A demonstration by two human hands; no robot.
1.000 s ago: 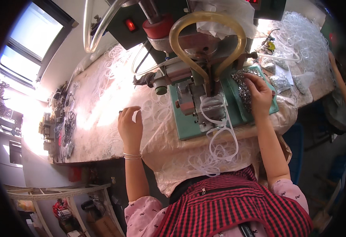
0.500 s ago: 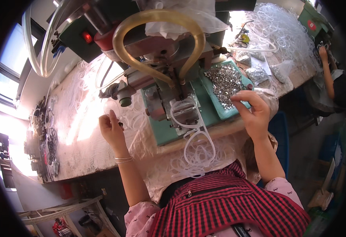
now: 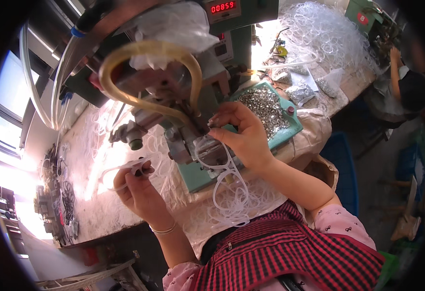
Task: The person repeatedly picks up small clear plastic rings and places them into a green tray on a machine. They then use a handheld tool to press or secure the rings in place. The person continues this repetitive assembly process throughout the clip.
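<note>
My left hand (image 3: 142, 196) is closed on a translucent plastic strap loop (image 3: 111, 170), above the table left of the bench press. My right hand (image 3: 248, 140) has its thumb and fingers pinched together right at the press's working head. A tiny thing seems to be between those fingertips, too small to name. Below them, another translucent strap (image 3: 232, 184) hangs in joined loops from the press's front, down toward my lap. The green-based press (image 3: 193, 180) stands in front of me, with a thick yellowish hose (image 3: 108, 72) curving over it.
A teal tray (image 3: 294, 127) of small shiny metal pieces (image 3: 265, 109) sits right of the press. Behind it lie bagged pieces (image 3: 300, 92) and a big heap of clear loops (image 3: 324, 34). More loops pile at my lap (image 3: 212, 208). Another person (image 3: 411, 92) sits at far right.
My right hand has moved left from beside the tray to the press head. My left hand now holds a strap loop and sits slightly lower. The view has shifted.
</note>
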